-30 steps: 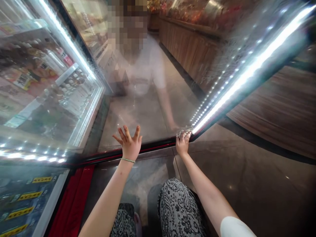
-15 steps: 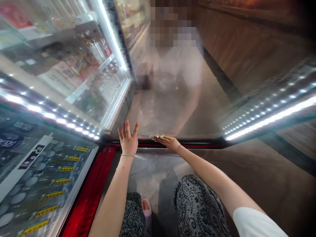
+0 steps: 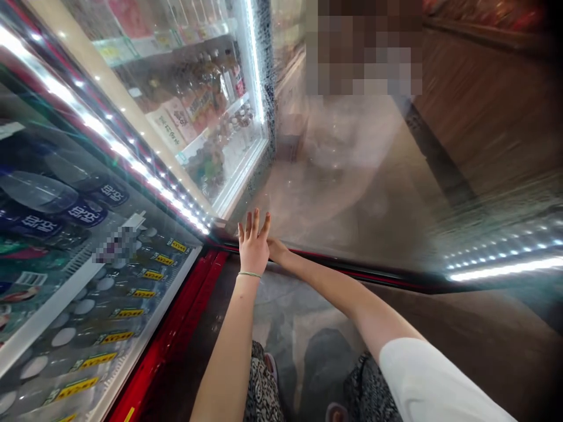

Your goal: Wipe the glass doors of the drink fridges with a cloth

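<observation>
Standing before left grip (image 3: 254,251), glass door (image 3: 352,202), right grip (image 3: 277,251) near lower edge (image 3: 396,277)

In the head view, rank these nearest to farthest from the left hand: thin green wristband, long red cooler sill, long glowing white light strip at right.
1. Thin green wristband: worn at the base of the left hand.
2. Long red cooler sill: lower left.
3. Long glowing white light strip: far right.

Head-worn view, forward and down at hands (image 3: 254,253)
</observation>
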The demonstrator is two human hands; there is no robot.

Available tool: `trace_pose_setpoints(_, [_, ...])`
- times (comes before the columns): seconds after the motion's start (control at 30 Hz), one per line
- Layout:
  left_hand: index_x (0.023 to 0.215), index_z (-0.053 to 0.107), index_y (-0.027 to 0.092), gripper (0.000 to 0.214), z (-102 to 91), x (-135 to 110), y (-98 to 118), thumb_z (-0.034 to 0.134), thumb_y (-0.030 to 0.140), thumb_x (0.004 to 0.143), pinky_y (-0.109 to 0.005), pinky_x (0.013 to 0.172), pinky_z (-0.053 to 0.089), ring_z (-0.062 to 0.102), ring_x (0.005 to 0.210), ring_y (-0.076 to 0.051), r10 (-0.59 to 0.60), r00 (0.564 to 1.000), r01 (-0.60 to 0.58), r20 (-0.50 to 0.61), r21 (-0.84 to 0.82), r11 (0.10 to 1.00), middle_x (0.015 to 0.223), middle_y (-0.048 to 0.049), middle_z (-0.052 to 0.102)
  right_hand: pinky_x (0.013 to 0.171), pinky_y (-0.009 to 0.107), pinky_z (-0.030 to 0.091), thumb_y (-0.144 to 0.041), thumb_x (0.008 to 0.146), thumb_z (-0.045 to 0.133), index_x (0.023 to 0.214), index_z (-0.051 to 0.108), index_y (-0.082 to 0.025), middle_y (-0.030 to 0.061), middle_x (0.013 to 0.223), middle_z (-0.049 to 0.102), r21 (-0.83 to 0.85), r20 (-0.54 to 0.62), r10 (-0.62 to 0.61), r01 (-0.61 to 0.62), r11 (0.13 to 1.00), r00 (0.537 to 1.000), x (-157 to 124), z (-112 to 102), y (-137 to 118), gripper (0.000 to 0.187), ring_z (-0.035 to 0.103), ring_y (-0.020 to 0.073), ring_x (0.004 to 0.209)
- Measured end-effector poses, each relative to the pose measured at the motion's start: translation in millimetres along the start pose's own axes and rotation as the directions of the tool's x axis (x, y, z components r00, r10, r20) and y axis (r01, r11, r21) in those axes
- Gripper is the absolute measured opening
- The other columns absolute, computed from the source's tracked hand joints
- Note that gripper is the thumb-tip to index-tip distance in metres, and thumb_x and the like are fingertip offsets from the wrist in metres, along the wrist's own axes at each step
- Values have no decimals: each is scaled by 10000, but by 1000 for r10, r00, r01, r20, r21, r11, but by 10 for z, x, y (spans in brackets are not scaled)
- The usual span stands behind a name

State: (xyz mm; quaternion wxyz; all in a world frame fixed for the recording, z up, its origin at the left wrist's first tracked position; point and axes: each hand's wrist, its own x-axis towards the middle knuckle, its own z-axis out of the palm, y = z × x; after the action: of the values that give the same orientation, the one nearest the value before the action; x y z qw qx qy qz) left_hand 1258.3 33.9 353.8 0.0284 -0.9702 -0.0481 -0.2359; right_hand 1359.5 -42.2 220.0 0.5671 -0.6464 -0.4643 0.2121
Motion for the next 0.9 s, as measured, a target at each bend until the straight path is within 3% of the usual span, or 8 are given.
trace_pose_setpoints(0.13, [1643, 263, 316, 753, -69, -19, 22, 402, 36, 959, -627, 1283, 233, 204, 1598, -313, 19, 1000, -19, -3, -8, 1000, 1723, -81, 236, 1303, 469, 261, -40, 935, 367, 1497, 548, -321, 0, 1537, 583, -279, 62, 37, -18, 960, 997, -1062, -671, 142, 654, 494, 164, 1461])
trace_pose_setpoints(0.23, [1636, 289, 304, 764, -98, -49, 26, 389, 2, 942, -626, 1281, 241, 206, 1597, -310, 39, 999, -39, 8, 1, 999, 1722, -86, 230, 1252, 243, 312, 23, 867, 382, 1612, 295, -440, -121, 1588, 506, -784, 34, -132, 109, 612, 991, -2204, -1367, 264, 881, 482, 23, 1444])
trace_pose_setpoints(0.3, [1630, 308, 293, 769, -89, -64, 46, 391, -15, 931, -623, 1275, 261, 218, 1593, -312, 51, 998, -51, 23, 3, 999, 1723, -98, 221, 1244, 167, 254, 34, 872, 397, 1630, 247, -419, -139, 1595, 474, -891, 3, -245, 113, 439, 970, -2802, -1714, 278, 896, 403, -31, 1478])
trace_pose_setpoints(0.37, [1626, 321, 285, 770, -71, -72, 71, 395, -23, 924, -619, 1266, 285, 230, 1588, -317, 53, 998, -53, 35, -2, 999, 1725, -111, 208, 1257, 159, 198, 42, 869, 402, 1638, 240, -385, -137, 1619, 426, -933, -6, -287, 98, 347, 958, -3068, -1861, 226, 894, 296, -52, 1522])
trace_pose_setpoints(0.47, [1633, 299, 293, 778, -58, -71, 68, 393, -19, 926, -626, 1266, 278, 218, 1592, -316, 51, 998, -50, 43, -18, 999, 1726, -110, 206, 1287, 203, 144, 55, 873, 381, 1646, 229, -368, -121, 1660, 352, -929, -10, -276, 93, 358, 961, -2755, -1680, 81, 895, 228, -30, 1551])
trace_pose_setpoints(0.73, [1641, 276, 290, 700, -107, 11, -325, 401, 90, 982, -619, 1288, 219, 167, 1607, -319, -69, 997, 66, -35, -70, 995, 1723, -95, 228, 1331, 436, 189, 70, 860, 243, 1626, 306, -371, -68, 1667, 400, -619, 32, -171, 154, 770, 985, -255, -377, -400, 886, 311, 89, 1557])
trace_pose_setpoints(0.8, [1638, 293, 283, 661, -113, 37, -436, 393, 129, 1003, -630, 1278, 234, 169, 1606, -327, -118, 992, 112, -49, -109, 988, 1724, -107, 223, 1333, 468, 175, 74, 854, 231, 1621, 326, -330, -36, 1656, 426, -576, 62, -148, 157, 802, 987, -10, -259, -495, 871, 305, 103, 1564])
trace_pose_setpoints(0.9, [1640, 290, 278, 661, -117, 60, -524, 374, 123, 1003, -643, 1264, 255, 159, 1608, -331, -182, 982, 170, -56, -172, 970, 1729, -122, 203, 1334, 484, 167, 72, 872, 231, 1594, 382, -345, -43, 1637, 456, -552, 65, -107, 125, 824, 992, -191, -406, -654, 847, 331, 113, 1557])
